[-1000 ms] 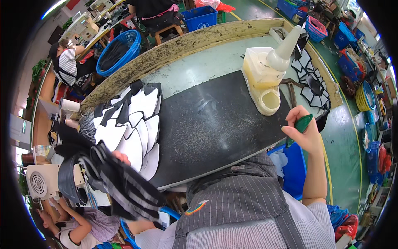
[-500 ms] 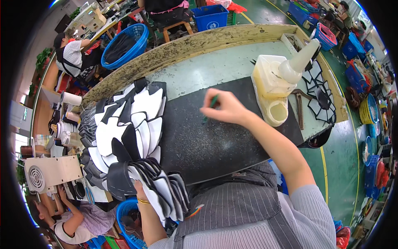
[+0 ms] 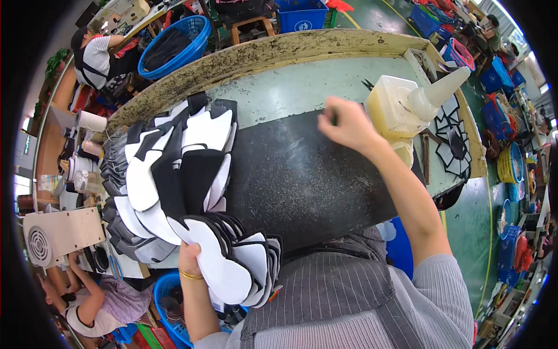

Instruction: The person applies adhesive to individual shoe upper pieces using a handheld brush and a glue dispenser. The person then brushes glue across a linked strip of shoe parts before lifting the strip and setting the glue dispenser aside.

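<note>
Green-topped workbench (image 3: 290, 87) with a dirty curved edge fills most of what you see, and a big black speckled mat (image 3: 302, 180) lies flat on it right in front of you, so you have a soft dark place to work on. On the left side of the mat sits a wide fan of black-and-white cut fabric pieces (image 3: 174, 168), laid one over the next like roof tiles so each one is easy to peel off.

Your left hand (image 3: 189, 256) comes up from the bottom edge and grips a smaller stack of the same black-and-white pieces (image 3: 232, 264). Your fingers are wrapped under the stack, holding it spread out like a hand of cards near your body.

Your right hand (image 3: 346, 125) reaches far across the mat to its top edge, just beside the pale yellow plastic glue bottle with a white cone tip (image 3: 407, 107). Your fingers are pinched close together on something small and dark; it is too hidden to tell what it is. Next to the bottle's base sits a small yellowish cup (image 3: 403, 152), close enough to reach from the mat.
</note>
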